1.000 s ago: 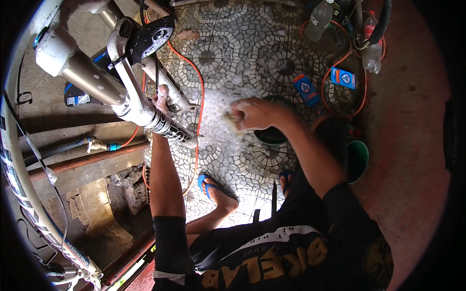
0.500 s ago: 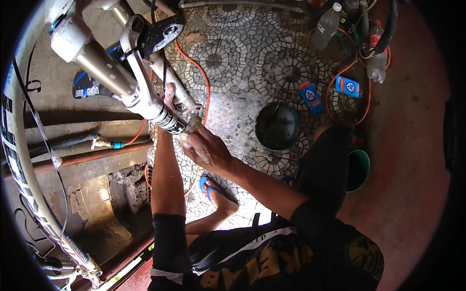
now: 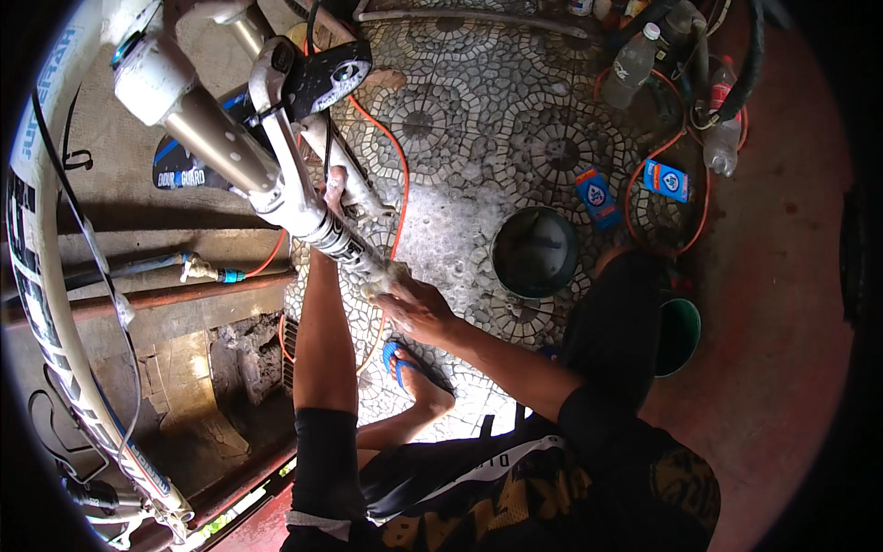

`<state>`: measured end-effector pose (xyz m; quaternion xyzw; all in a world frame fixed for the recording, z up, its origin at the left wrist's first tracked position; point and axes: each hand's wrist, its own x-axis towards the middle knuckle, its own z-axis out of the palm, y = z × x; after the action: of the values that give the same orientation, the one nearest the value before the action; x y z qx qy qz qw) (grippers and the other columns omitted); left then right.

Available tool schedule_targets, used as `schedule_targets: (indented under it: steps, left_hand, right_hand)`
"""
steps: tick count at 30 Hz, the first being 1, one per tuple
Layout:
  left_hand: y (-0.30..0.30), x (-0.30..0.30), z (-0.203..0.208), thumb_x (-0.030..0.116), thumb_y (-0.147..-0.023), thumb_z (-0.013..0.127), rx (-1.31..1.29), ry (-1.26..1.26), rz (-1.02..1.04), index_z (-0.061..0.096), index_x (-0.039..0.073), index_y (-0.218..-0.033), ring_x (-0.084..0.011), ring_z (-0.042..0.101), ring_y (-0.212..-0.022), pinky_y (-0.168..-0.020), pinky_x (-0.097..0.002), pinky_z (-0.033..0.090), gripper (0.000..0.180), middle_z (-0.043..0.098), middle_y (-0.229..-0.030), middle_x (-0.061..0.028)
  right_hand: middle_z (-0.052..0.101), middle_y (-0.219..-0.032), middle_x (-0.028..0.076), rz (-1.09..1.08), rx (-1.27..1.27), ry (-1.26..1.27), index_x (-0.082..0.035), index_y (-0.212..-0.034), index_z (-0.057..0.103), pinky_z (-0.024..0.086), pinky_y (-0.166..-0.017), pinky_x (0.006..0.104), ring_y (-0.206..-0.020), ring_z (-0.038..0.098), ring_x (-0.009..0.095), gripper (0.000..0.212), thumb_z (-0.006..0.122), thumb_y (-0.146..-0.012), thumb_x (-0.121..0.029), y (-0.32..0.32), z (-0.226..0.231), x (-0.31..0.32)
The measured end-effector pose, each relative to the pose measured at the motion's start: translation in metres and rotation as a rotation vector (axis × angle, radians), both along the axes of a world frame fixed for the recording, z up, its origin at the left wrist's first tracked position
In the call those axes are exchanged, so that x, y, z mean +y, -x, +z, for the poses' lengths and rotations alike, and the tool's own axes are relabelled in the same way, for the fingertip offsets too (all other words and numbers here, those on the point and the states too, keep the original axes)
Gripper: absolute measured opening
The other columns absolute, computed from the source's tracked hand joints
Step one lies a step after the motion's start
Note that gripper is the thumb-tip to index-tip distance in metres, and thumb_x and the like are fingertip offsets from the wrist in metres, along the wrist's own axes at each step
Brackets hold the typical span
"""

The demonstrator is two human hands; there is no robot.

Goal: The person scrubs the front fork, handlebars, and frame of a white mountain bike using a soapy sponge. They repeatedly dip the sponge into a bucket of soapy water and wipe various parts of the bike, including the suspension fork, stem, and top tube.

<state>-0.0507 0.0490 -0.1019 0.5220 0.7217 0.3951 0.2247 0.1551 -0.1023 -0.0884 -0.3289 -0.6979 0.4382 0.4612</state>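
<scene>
Plainly, dark lettering (image 3: 344, 246) on white fork (image 3: 296, 204).

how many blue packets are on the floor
2. One blue packet lies up and right of the dark bucket; the other blue packet lies just right of the first. Others could be hidden.

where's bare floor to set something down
Sudsy tiles between orange hose and dark bucket; red floor right of the green bucket. Crowded: upper right, around bottles and blue packets, and about the fork and right hand.
</scene>
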Motion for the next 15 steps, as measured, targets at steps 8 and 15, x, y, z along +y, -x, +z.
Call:
schedule_targets:
  steps: [8, 15]
  left_hand:
    - [0.008, -0.013, 0.004, 0.065, -0.091, 0.059, 0.321, 0.187, -0.072, 0.058, 0.001, -0.134, -0.0255, 0.063, -0.106, -0.092, -0.0356, 0.048, 0.078, 0.065, -0.12, -0.0126]
    - [-0.025, -0.012, 0.002, 0.017, -0.089, 0.08, -0.446, -0.111, 0.098, 0.068, 0.0, -0.088, -0.0154, 0.058, -0.071, -0.067, -0.0276, 0.049, 0.021, 0.064, -0.076, -0.0043]
  right_hand:
    - [0.058, -0.105, 0.006, 0.019, 0.873, 0.658, -0.006, -0.134, 0.048, 0.053, -0.079, 0.0318, -0.096, 0.059, 0.014, 0.046, 0.067, -0.094, -0.018, -0.025, 0.011, 0.057]
    - [0.057, -0.113, 0.013, -0.168, 0.264, 0.011, -0.009, -0.121, 0.061, 0.053, -0.081, 0.0336, -0.102, 0.061, 0.03, 0.036, 0.067, -0.086, -0.001, -0.007, 0.004, 0.1]
